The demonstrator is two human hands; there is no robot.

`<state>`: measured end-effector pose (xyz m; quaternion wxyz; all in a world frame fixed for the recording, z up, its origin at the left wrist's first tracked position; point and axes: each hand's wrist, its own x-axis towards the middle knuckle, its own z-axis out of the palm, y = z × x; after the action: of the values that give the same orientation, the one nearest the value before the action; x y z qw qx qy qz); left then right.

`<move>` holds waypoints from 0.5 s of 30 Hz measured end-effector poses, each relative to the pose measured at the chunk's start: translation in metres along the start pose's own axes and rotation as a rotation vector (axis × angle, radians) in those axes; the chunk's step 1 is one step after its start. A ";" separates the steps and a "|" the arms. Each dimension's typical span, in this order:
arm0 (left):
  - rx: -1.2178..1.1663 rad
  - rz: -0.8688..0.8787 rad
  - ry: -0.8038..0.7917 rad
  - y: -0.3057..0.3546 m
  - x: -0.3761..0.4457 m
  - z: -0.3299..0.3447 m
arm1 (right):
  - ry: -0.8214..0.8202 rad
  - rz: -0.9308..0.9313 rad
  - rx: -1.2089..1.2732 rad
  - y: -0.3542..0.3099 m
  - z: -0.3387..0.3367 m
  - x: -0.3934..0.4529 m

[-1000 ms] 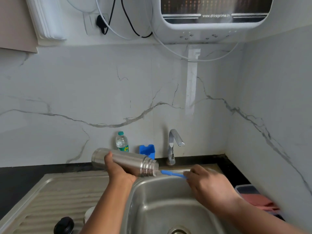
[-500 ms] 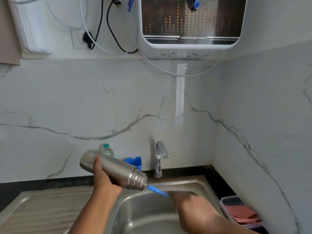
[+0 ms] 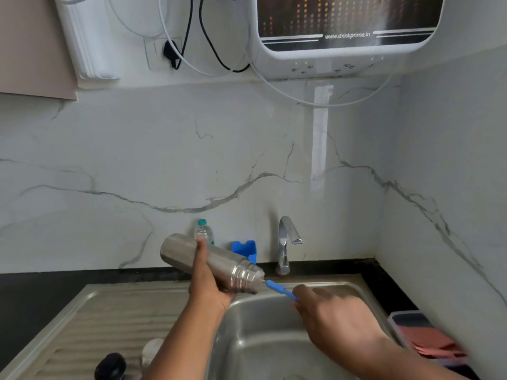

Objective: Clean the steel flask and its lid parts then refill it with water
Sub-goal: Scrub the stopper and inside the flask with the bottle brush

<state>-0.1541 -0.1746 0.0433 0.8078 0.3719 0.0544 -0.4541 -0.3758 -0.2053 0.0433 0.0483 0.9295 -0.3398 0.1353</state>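
Marble-look wall behind a steel sink set in a dark counter; water purifier mounted above. Left hand grips the steel flask, fingers wrapped round its middle, thumb across the top. Flask tilted, mouth angled down toward the right hand, over the basin edge. Right-hand fingers curled on the blue handle of a bottle brush; white bristles sit at the flask mouth. Tap just beyond the right fingers, blue holder and small plastic bottle just behind the flask. Black lid part and a pale one on the drainboard, near the left forearm. Pink cloth in a tray right of the right wrist.
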 end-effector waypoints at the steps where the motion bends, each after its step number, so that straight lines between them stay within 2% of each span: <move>1: 0.008 0.002 0.014 -0.004 0.001 -0.001 | -0.014 -0.019 -0.021 0.002 0.001 0.000; 4: 0.012 0.001 0.011 -0.007 -0.003 -0.001 | -0.014 -0.058 -0.040 -0.001 0.001 -0.001; 6: 0.020 0.019 0.014 -0.005 -0.004 -0.001 | 0.009 0.051 0.243 -0.006 0.005 0.001; 9: 0.007 0.064 -0.004 0.001 -0.004 -0.004 | -0.173 0.165 0.517 -0.011 -0.001 0.005; 12: -0.032 0.105 -0.037 0.007 0.001 -0.009 | -0.340 0.303 0.971 -0.013 -0.009 0.005; 15: -0.069 0.138 -0.068 0.008 0.007 -0.014 | -0.480 0.430 1.150 -0.011 -0.016 0.001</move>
<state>-0.1407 -0.1680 0.0345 0.8509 0.3312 0.0164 -0.4075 -0.3712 -0.1950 0.0586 -0.5612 0.7228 -0.3927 0.0911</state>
